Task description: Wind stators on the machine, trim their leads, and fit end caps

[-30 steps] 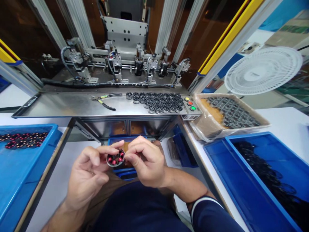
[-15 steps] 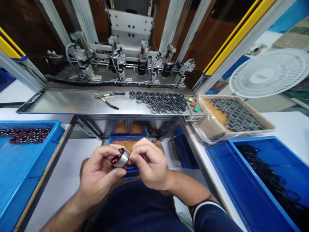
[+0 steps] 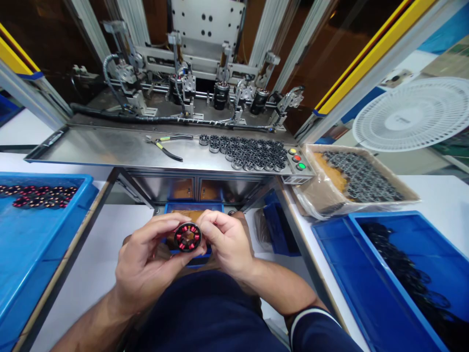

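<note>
A round motor stator (image 3: 187, 237) with red wire coils inside a dark ring is held up in front of my body. Its open, coil-lined face points towards me. My left hand (image 3: 148, 254) grips it by the rim, thumb below and fingers above. At the rim's right side is my right hand (image 3: 226, 239), its thumb and forefinger pinched together. Whatever lies between those fingertips is too small or hidden to make out. Below and behind the hands, a blue bin (image 3: 194, 207) is partly covered.
Many black-and-silver rings (image 3: 252, 152) lie on the metal ledge (image 3: 117, 149), beside cutting pliers (image 3: 166, 146) and a button box (image 3: 298, 166). A blue tray of coils (image 3: 44, 195) is at left. At right are a carton of grey parts (image 3: 366, 178), a blue bin of black rings (image 3: 399, 274) and a fan (image 3: 406, 115).
The stator has turned from showing its silver side to facing me with its coils. My right hand stays pinched at its right edge. The camera view has tilted slightly downward.
</note>
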Demonstrator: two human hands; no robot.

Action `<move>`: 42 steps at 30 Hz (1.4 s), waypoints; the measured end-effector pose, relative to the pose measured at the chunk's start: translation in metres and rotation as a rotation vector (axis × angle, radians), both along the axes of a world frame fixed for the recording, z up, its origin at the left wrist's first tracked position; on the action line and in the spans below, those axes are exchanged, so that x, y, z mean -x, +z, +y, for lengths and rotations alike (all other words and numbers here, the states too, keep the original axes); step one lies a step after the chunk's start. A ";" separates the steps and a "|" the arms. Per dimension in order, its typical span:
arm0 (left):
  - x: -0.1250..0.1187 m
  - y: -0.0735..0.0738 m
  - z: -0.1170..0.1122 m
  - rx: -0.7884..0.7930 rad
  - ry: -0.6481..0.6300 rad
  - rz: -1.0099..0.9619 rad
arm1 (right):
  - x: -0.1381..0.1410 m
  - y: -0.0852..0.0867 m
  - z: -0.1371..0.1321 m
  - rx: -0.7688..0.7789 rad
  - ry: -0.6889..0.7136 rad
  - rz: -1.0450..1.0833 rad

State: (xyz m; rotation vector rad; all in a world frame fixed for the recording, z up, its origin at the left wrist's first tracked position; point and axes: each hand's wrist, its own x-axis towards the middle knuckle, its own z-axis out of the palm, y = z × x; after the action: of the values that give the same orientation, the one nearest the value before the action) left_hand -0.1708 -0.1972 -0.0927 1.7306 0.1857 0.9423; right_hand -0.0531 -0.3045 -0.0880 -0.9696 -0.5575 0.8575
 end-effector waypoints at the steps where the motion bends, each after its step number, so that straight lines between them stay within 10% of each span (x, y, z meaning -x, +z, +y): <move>1: 0.000 0.001 -0.001 0.006 0.004 0.008 | 0.000 0.000 0.000 -0.001 -0.002 -0.006; 9: 0.001 0.016 -0.003 0.286 -0.153 0.014 | -0.001 0.006 0.000 -0.034 -0.098 -0.187; 19: -0.007 0.011 0.009 0.949 -0.723 0.320 | -0.026 0.018 -0.008 -0.302 -0.305 -1.175; 28: -0.005 0.012 0.003 0.832 -0.441 0.248 | -0.047 0.025 -0.019 -0.332 -0.221 -1.169; 42: -0.004 0.017 0.000 0.768 -0.466 0.060 | -0.032 0.039 -0.018 -0.171 -0.247 -1.152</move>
State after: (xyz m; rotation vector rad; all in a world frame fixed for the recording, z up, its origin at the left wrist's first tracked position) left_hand -0.1668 -0.1970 -0.0760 1.0176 0.1464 0.3883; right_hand -0.0211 -0.3224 -0.0491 -1.2925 -1.4189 -0.0577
